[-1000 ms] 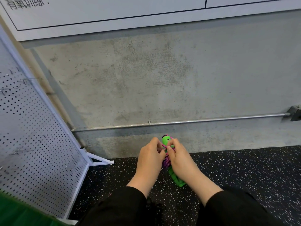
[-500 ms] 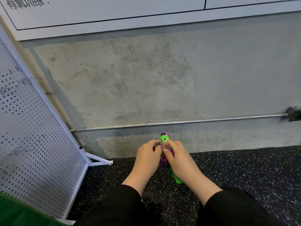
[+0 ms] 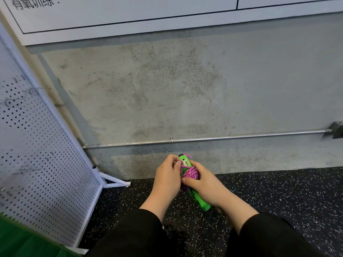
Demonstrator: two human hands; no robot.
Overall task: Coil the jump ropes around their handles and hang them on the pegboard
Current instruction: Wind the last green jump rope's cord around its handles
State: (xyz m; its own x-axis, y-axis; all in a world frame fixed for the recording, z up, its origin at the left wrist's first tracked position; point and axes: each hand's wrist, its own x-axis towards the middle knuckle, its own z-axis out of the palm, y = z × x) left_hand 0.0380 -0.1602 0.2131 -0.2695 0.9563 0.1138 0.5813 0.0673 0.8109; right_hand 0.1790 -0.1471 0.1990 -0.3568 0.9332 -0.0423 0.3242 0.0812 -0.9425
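One white wall sign (image 3: pixel 118 13) above us reads "有氧训练"; the pegboard (image 3: pixel 33 154) leans at left. Over the speckled floor (image 3: pixel 278 191), our left hand (image 3: pixel 167 179) and right hand (image 3: pixel 207 184) together grip the green handles (image 3: pixel 201 200), wrapped in pink rope (image 3: pixel 191 173).
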